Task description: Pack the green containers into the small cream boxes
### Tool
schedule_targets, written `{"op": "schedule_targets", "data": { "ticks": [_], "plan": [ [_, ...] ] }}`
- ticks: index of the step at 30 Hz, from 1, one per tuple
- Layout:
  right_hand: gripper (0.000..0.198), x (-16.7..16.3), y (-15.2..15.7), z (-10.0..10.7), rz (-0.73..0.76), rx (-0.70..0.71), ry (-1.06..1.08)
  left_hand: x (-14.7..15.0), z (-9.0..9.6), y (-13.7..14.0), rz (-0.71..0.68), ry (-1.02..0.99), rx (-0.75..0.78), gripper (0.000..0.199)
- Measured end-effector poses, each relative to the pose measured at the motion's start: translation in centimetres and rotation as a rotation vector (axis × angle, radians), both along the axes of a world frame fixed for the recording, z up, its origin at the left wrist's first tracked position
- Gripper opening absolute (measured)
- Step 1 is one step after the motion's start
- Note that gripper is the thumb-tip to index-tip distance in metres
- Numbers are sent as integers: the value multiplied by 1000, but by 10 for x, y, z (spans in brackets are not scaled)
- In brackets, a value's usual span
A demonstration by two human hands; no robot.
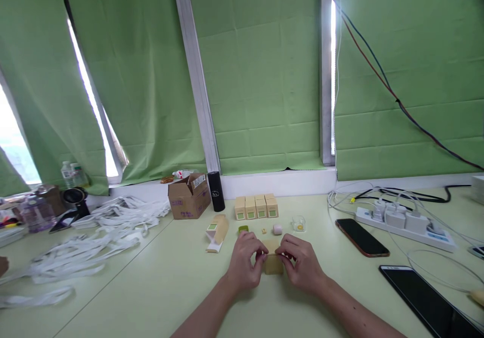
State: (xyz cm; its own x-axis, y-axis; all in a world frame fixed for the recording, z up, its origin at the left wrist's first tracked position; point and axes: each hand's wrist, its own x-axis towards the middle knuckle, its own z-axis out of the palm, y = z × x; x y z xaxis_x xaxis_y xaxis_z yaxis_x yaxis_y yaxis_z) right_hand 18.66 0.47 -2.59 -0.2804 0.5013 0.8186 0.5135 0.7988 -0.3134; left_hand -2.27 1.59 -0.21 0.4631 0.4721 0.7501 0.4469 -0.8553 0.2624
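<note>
Between my two hands is a small tan cardboard box (273, 265), part of it covered by my fingers. My left hand (245, 260) pinches its left side with thumb and fingertips. On the opposite side my right hand (300, 261) pinches it the same way. Just beyond the hands lie a small green item (243, 228), a tiny yellowish piece (263, 231), a pale pink cylinder (277, 229) and a clear plastic container (298, 223) with something yellow inside. A flattened tan and white carton (217, 233) rests to the left.
Several small tan boxes (256, 207) stand in a row at the back, near a black cylinder (216, 192) and an open brown carton (189, 197). White straps (102, 237) spread leftward. To the right are a phone (362, 237), a tablet (431, 300) and a power strip (406, 227) with cables.
</note>
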Motion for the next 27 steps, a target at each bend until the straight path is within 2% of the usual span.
{"op": "schedule_targets", "data": {
  "ticks": [7, 13, 17, 23, 25, 27],
  "plan": [
    [15, 1, 0, 1, 1, -97, -43, 1, 2, -3, 43, 2, -56, 13],
    [38, 11, 0, 6, -31, -291, -91, 1, -6, 8, 322, -34, -249, 33],
    [37, 14, 5, 1, -64, -361, -118, 0, -11, 13, 383, 20, -320, 31],
    [20, 15, 19, -7, -315, -420, -38, 1, -8, 13, 429, 25, -333, 24],
    [16, 17, 19, -5, -274, -423, -7, 1, -7, 13, 437, 13, -384, 27],
    [17, 19, 16, -3, -147, -401, -4, 2, -7, 14, 423, -1, -444, 34]
  ]
}}
